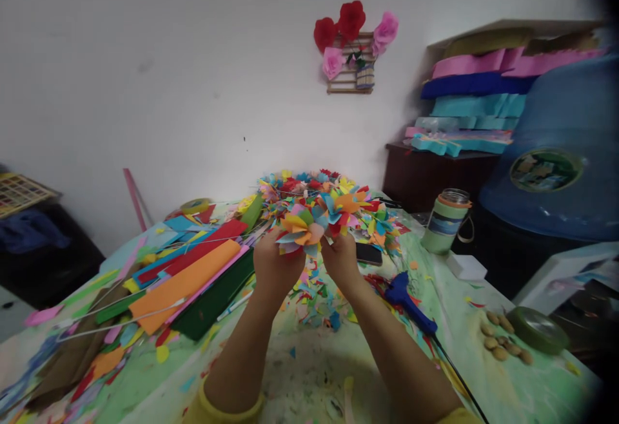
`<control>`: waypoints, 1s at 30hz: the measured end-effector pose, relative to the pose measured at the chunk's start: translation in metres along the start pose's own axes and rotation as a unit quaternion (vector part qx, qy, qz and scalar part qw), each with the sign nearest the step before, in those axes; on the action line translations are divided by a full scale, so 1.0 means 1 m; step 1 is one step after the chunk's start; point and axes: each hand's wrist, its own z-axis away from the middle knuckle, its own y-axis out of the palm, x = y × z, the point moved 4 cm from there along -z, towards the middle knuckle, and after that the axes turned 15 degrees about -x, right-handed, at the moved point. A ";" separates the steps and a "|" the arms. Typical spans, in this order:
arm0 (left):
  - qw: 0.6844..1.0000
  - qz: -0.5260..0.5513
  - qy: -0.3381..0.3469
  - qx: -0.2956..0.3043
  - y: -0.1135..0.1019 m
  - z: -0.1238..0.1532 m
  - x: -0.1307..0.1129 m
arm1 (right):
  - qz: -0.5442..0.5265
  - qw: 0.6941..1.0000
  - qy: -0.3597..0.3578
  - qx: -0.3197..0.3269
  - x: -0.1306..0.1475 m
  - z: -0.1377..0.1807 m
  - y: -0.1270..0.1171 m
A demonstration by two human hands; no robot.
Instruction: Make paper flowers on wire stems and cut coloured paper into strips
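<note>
Both my hands are raised above the table, fingers closed. My left hand (pixel 276 263) grips the base of a multicoloured paper flower (pixel 300 229) with yellow, orange and blue petals. My right hand (pixel 342 258) holds a second paper flower (pixel 344 208) of orange and blue just beside it, the two flowers touching. Behind them lies a heap of several finished paper flowers (pixel 314 187). Paper scraps (pixel 314 295) litter the table under my hands.
Stacked coloured foam sheets (pixel 193 276) and thin wires lie at left. A blue glue gun (pixel 406 298), a phone (pixel 368 254), a green jar (pixel 445 221), a tape roll (pixel 539 330) and small nuts (pixel 503 340) sit at right. A big blue water bottle (pixel 556 160) stands far right.
</note>
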 end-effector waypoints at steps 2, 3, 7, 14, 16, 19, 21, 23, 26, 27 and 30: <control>1.000 0.022 -0.013 0.011 0.000 0.000 -0.002 | -0.007 1.000 0.004 -0.009 0.000 -0.001 -0.001; 0.999 0.036 -0.015 0.018 0.001 0.001 -0.002 | -0.017 1.000 0.010 -0.011 -0.001 -0.001 -0.001; 0.996 0.079 -0.032 0.030 0.004 0.005 -0.003 | -0.089 0.994 0.058 -0.009 -0.001 -0.001 -0.001; 0.983 0.132 -0.111 0.069 0.010 0.012 0.001 | -0.329 0.913 0.239 -0.014 -0.006 0.007 0.005; 0.982 0.138 -0.113 0.062 0.011 0.013 0.001 | -0.335 0.908 0.251 -0.014 -0.006 0.006 0.005; 0.989 0.107 -0.090 0.040 0.012 0.014 0.005 | -0.314 0.911 0.266 0.014 -0.003 0.004 0.007; 0.995 0.070 -0.063 0.035 0.014 0.015 0.009 | -0.298 0.910 0.289 0.018 0.000 0.004 0.008; 0.999 0.017 -0.035 0.025 0.015 0.015 0.013 | -0.279 0.909 0.309 -0.007 0.002 0.004 0.008; 0.998 -0.054 0.017 0.003 0.013 0.014 0.017 | -0.242 0.920 0.305 -0.047 0.006 0.007 0.007; 0.997 -0.068 0.035 -0.001 0.013 0.014 0.017 | -0.235 0.924 0.297 -0.051 0.007 0.008 0.006; 0.995 -0.074 0.070 0.003 0.013 0.013 0.013 | -0.227 0.935 0.269 -0.039 0.010 0.009 0.005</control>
